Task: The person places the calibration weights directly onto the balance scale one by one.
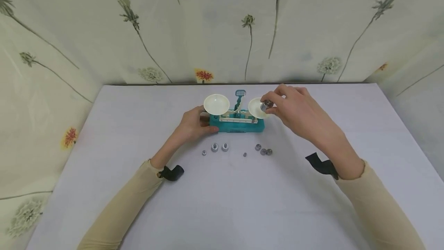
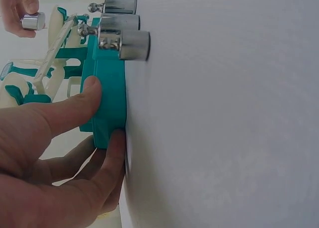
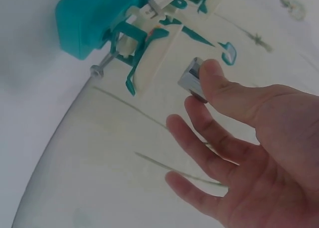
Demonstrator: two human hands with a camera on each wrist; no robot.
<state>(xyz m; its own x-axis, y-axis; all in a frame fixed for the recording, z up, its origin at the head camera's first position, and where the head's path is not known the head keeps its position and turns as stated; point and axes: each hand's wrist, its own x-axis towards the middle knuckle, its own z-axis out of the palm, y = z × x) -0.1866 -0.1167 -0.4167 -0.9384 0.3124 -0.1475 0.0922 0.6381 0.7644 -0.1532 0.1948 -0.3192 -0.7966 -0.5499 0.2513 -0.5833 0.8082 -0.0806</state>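
Observation:
A teal balance scale [image 1: 239, 127] with two cream pans stands on the white table. My left hand [image 1: 191, 125] grips the left end of its base, thumb [image 2: 91, 96] on the front side and fingers [image 2: 115, 146] around the end. Between thumb and fingertip, my right hand [image 1: 295, 109] pinches a shiny cylindrical metal weight [image 3: 191, 78]. In the head view this weight overlaps the edge of the right pan [image 1: 254, 108]; in the right wrist view a gap shows between it and the pan [image 3: 158, 58]. The left pan [image 1: 216, 104] holds nothing visible.
In front of the scale stand two larger knobbed weights [image 1: 215, 147] and a smaller one [image 1: 204, 152]. Farther right are a tiny weight [image 1: 244, 154] and a cluster of small metal pieces [image 1: 263, 152]. A flower-printed curtain [image 1: 222, 30] hangs behind the table's far edge.

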